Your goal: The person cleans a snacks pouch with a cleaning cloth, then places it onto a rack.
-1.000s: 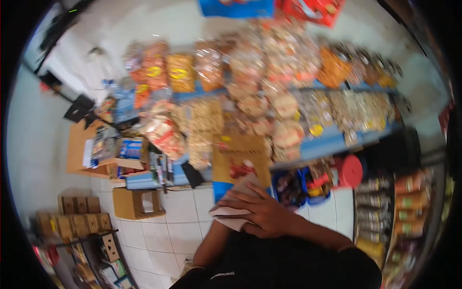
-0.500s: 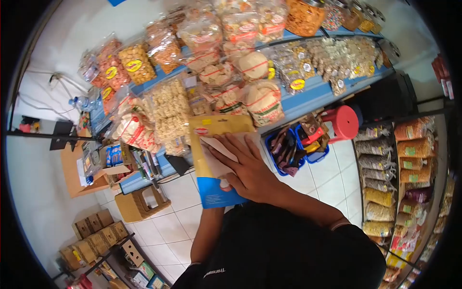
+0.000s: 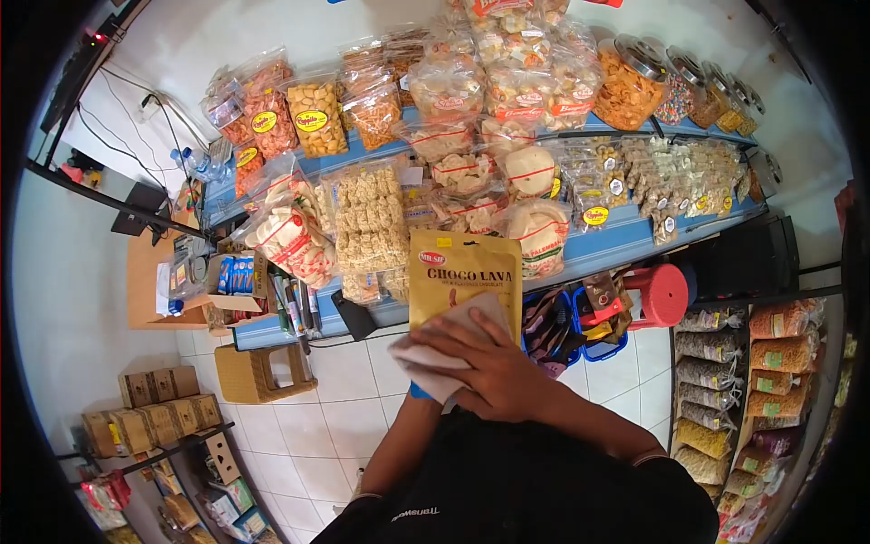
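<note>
An upright gold and blue Choco Lava pouch (image 3: 464, 263) is held up in front of my body. My right hand (image 3: 489, 367) lies across its front, fingers over a folded pale cloth (image 3: 435, 358) pressed against the pouch. The cloth covers much of the lower front, and only a little of the blue bottom shows. My left forearm (image 3: 403, 444) rises behind the pouch's lower end. Pouch, cloth and right hand hide the left hand's fingers, but that hand supports the pouch from below.
Bagged snacks (image 3: 372, 213) and lidded jars (image 3: 630, 82) fill the blue tiered shelf (image 3: 598, 258) ahead. Blue baskets (image 3: 605, 349) of packets and a red stool (image 3: 657, 295) stand at right. A brown stool (image 3: 263, 374) and cartons (image 3: 172, 408) are left, packed racks (image 3: 711, 390) far right.
The view has shifted, and the pouch now stands straighter with its printed name uncovered. My right hand and the cloth have moved down the pouch towards its lower left.
</note>
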Available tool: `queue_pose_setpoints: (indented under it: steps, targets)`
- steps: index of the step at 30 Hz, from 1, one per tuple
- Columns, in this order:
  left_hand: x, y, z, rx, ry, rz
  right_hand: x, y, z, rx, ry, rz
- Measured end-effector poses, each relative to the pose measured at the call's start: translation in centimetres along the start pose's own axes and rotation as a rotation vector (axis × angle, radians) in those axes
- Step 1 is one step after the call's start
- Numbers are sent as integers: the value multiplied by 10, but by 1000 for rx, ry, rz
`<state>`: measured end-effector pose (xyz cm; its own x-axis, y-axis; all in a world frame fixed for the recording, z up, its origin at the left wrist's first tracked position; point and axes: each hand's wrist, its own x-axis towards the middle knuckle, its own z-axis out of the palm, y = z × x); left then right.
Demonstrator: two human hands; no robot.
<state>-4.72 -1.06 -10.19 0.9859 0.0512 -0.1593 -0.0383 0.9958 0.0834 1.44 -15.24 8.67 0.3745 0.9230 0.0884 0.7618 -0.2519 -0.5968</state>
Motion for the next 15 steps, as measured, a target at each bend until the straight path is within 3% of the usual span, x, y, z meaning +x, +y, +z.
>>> queue_pose_setpoints:
  steps: [2, 9, 15]
  targets:
    - [4, -5, -10, -42, 6, 46, 12, 8, -9, -23, 25, 42]
    - [22, 8, 54, 5, -102, 45, 23, 30, -39, -167, 112, 177]
    - [20, 15, 58, -17, -129, 33, 15, 50, -37, -109, 276, 292]
